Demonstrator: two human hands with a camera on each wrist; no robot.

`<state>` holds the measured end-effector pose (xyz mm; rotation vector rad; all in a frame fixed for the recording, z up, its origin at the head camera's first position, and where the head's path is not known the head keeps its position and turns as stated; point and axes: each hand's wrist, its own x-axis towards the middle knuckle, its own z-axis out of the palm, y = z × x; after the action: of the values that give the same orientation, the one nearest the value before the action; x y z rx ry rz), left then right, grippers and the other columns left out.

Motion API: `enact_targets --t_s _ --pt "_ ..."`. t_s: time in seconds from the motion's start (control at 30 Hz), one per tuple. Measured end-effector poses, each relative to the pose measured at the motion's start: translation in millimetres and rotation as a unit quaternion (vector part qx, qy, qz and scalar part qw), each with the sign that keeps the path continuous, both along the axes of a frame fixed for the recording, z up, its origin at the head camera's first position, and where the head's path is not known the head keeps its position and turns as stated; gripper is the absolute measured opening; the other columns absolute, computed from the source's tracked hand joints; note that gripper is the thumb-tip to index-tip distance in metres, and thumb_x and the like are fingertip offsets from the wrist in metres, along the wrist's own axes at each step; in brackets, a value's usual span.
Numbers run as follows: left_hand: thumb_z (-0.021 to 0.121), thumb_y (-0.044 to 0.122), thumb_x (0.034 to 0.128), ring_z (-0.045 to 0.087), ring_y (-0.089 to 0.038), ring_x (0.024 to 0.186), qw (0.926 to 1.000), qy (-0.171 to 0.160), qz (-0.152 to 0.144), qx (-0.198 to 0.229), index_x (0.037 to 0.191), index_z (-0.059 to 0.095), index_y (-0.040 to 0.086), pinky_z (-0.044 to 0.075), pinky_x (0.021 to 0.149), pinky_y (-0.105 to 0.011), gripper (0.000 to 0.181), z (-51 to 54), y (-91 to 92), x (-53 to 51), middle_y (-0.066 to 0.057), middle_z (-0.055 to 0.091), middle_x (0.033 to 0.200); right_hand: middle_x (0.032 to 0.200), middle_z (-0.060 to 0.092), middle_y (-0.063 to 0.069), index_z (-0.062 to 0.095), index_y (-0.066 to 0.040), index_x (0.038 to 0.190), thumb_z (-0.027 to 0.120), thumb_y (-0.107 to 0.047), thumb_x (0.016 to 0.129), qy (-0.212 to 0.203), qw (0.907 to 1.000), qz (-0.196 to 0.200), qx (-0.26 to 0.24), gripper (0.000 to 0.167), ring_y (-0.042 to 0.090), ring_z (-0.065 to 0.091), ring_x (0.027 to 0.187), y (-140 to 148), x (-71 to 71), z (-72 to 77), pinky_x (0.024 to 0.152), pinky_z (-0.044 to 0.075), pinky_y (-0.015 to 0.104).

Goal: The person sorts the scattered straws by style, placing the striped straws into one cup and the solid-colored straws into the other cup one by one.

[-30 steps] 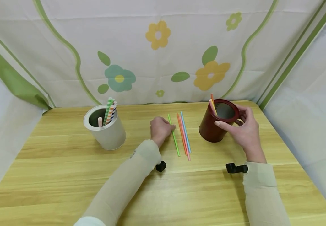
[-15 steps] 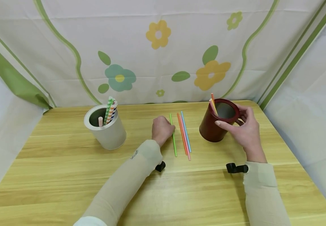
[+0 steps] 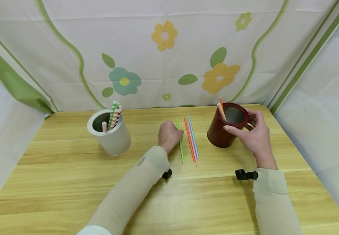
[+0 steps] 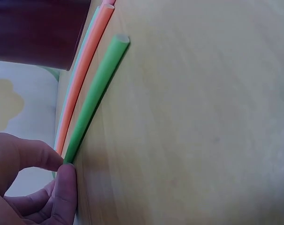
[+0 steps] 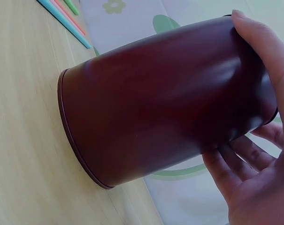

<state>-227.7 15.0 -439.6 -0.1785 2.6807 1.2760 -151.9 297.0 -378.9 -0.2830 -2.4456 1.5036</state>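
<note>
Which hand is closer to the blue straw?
Left. The left hand pinches the green straw, a little left of the blue straw; the right hand is farther off to its right, holding the dark red can.

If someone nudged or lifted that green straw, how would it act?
The green straw is probably light, being so slim. It is likely fairly stiff, since it looks straight with no sag. Its round end suggests it could roll if pushed loose, though the left hand pinches it.
</note>
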Motion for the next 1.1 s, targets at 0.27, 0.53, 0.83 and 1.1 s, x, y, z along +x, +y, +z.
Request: enact_targets --t_s 0.27,0.53,0.83,1.1 --pt "0.075 0.010 0.0914 0.044 -0.012 0.040 1.0000 0.008 0.002 -0.004 0.052 0.050 0.012 0.035 0.037 -0.023 0.046 0.0 1.3 1.0 0.001 0.044 0.045 0.149 0.057 -0.004 0.046 -0.021 0.154 0.097 -0.034 0.081 -0.003 1.0000 0.005 0.004 0.090 0.005 0.055 0.128 1 0.2 -0.1 0.106 0.051 0.016" --pt "0.074 0.009 0.0913 0.046 -0.013 0.041 1.0000 0.006 0.005 -0.002 0.054 0.051 0.011 0.036 0.038 -0.023 0.044 6.3 3.8 5.2 0.000 0.046 0.047 0.135 0.060 -0.006 0.044 -0.037 0.158 0.097 -0.032 0.081 0.004 0.9999 0.010 0.008 0.094 0.007 0.059 0.121 1 -0.6 -2.8 0.100 0.050 0.012" --pt "0.077 0.014 0.0950 0.046 -0.013 0.044 0.9988 -0.030 0.035 0.016 0.053 0.049 0.013 0.037 0.041 -0.024 0.050 18.7 2.5 9.1 0.000 0.046 0.048 0.153 0.057 0.000 0.045 -0.031 0.159 0.097 -0.034 0.082 0.002 0.9999 0.008 0.014 0.092 0.006 0.054 0.130 1 0.4 -1.3 0.109 0.050 0.022" --pt "0.076 0.019 0.0982 0.036 -0.011 0.044 0.9955 -0.056 0.065 0.041 0.052 0.047 0.016 0.033 0.043 -0.024 0.055 32.5 0.8 19.1 0.004 0.041 0.047 0.154 0.056 -0.001 0.045 -0.028 0.158 0.097 -0.032 0.082 0.007 0.9999 0.009 0.013 0.092 0.005 0.053 0.130 1 0.1 -1.7 0.108 0.050 0.020"
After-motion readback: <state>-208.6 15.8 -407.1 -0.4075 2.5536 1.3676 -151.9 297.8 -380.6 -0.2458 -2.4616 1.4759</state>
